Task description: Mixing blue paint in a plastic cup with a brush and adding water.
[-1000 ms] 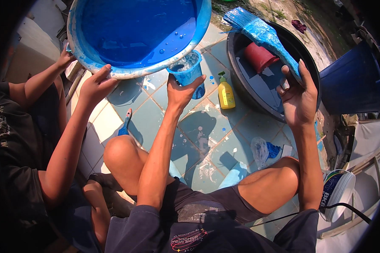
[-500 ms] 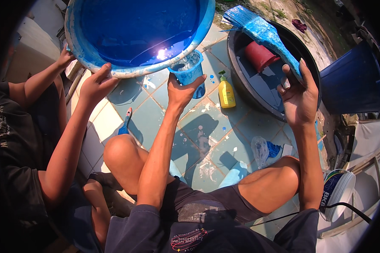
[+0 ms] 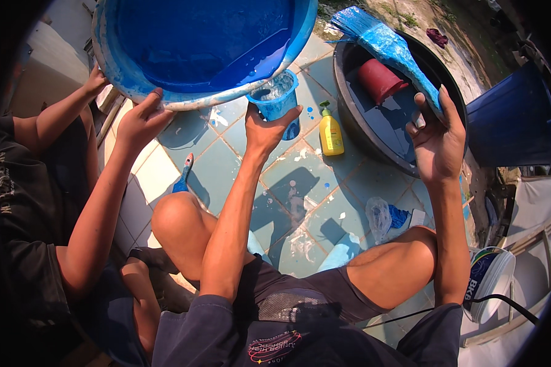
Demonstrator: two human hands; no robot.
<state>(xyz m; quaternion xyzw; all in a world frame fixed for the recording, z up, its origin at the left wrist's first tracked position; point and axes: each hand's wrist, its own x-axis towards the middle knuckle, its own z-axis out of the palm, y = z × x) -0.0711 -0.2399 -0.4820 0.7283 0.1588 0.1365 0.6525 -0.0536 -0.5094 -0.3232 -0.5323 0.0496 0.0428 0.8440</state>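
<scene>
My left hand [image 3: 264, 133] grips a light-blue plastic cup [image 3: 278, 106], its inside streaked with white, just under the rim of a large blue basin [image 3: 193, 105]. Dark-blue liquid lies in the basin, which tilts toward the cup. A co-worker's two hands, one of them a hand [image 3: 142, 119] on the near rim, hold it up. Raised at the right, my right hand [image 3: 438, 150] is closed on the handle of a wide paintbrush [image 3: 389, 52] coated in light blue, bristles pointing up and left. Whether liquid runs into the cup I cannot tell.
Beyond the yellow pump bottle [image 3: 331, 134] stands a black tub [image 3: 404, 164] with a red cup [image 3: 381, 81] in dark liquid. A smaller brush [image 3: 183, 174] lies on the tiles near my left knee. Farther right are a dark-blue bin [image 3: 514, 116], a plastic bag [image 3: 378, 215] and a white bucket [image 3: 494, 284].
The bright glint on the liquid is gone, and a lighter blue patch shows near the basin's lower rim. Both my hands keep their holds; the whole view has shifted slightly.
</scene>
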